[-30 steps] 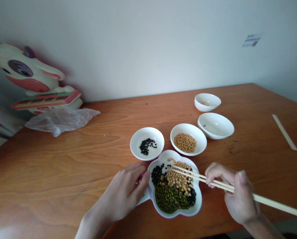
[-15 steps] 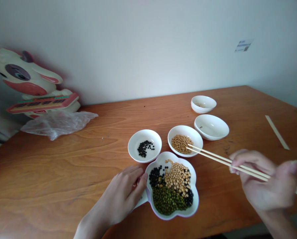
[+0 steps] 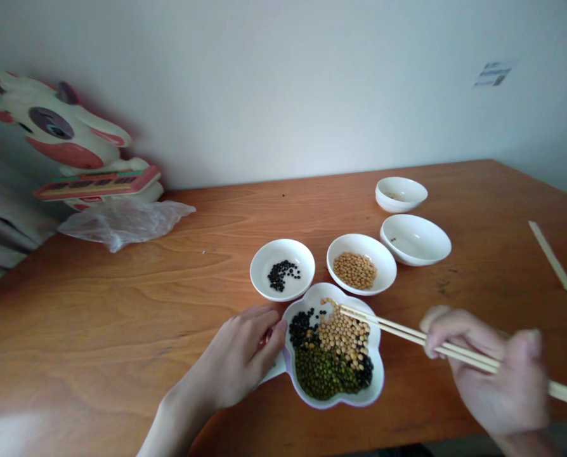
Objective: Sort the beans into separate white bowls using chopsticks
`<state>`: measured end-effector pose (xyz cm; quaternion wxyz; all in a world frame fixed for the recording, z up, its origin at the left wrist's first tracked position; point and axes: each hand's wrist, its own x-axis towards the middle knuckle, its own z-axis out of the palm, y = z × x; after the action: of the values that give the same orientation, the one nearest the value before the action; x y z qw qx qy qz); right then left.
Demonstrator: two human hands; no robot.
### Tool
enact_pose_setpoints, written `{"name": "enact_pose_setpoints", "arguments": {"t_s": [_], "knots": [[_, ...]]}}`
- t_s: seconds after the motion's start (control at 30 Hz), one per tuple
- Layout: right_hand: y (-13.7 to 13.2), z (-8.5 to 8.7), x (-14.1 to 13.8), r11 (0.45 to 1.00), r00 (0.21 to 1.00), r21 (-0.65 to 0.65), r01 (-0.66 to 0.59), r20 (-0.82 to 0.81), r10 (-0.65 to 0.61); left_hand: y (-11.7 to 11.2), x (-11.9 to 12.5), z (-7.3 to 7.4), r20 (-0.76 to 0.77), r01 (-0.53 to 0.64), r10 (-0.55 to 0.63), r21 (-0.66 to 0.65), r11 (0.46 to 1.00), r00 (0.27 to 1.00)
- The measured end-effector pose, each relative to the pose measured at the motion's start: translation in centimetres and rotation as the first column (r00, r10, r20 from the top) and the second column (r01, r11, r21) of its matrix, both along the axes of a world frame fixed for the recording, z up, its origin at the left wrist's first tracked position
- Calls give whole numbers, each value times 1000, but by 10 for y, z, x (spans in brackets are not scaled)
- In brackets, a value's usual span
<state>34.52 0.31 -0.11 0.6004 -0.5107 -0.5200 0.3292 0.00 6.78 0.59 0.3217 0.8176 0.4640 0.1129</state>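
Left hand, fingers curled against the rim of a flower-shaped white dish, grip unclear. Dish holding soybeans, green beans and black beans. Right hand closed on chopsticks, tips above the soybeans. Dish on a wooden table, just below two white bowls.

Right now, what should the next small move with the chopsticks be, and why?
Probably lower the chopsticks, held in the right hand, to pinch one of the soybeans in the flower-shaped dish: their tips hover above them, and the left hand steadies the dish.

Wooden table, 4 white bowls, lobed dish
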Motion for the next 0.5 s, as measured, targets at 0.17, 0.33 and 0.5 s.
{"name": "enact_pose_setpoints", "arguments": {"t_s": [0.17, 0.33, 0.5], "knots": [[13, -5, -25, 995, 994, 1, -96, 48, 96, -1, -1, 1, 21, 0, 0, 9, 1000, 1000], [13, -19, -19, 995, 990, -29, -100, 95, 103, -1, 0, 3, 53, -5, 4, 17, 1000, 999], [13, -26, -15, 993, 988, -47, -110, 107, 115, -2, 0, 2, 50, -14, 13, 27, 1000, 999]]}}
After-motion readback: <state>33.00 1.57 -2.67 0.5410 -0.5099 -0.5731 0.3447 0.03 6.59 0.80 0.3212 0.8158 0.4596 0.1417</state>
